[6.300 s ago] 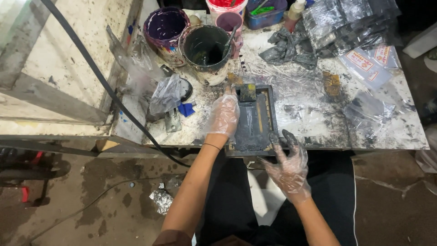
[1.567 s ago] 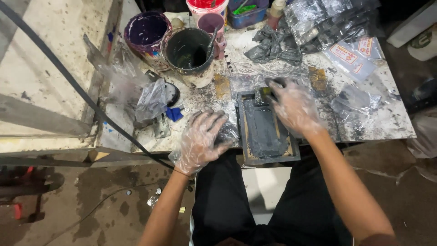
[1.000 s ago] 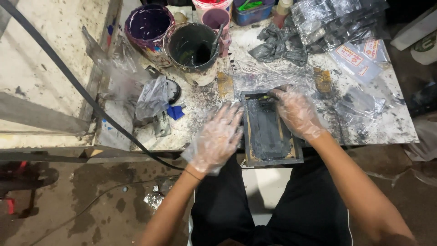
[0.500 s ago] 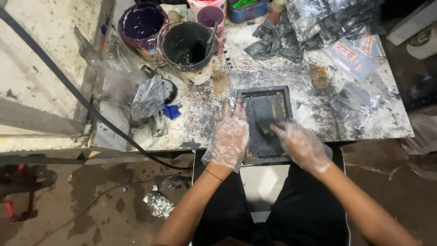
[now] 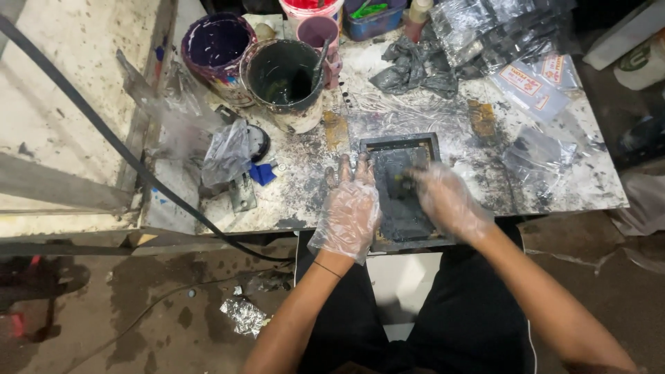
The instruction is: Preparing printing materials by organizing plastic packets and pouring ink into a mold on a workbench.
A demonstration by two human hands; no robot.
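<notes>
A dark rectangular frame [image 5: 398, 142] filled with grey paste lies at the near edge of a paint-smeared table [image 5: 485, 180]. My left hand [image 5: 352, 206], in a clear plastic glove, rests flat on the frame's left rim with its fingers spread. My right hand [image 5: 443, 197], also gloved, lies over the frame's right half and grips a small tool [image 5: 404, 178] with a yellowish tip that touches the paste. The tool's shaft is hidden in my fingers.
Behind the frame stand a dark green paint bucket [image 5: 282, 76] with a stick in it, a purple bucket [image 5: 216, 45] and smaller cups. Crumpled plastic bags [image 5: 225, 149] lie at left, clear packets [image 5: 526, 76] and a grey rag [image 5: 412, 66] at back right. A black cable [image 5: 125, 152] crosses the left side.
My left hand moved from off the table's edge onto the frame's left rim. My right hand drew back from the frame's far end to its middle, with the tool now on the paste.
</notes>
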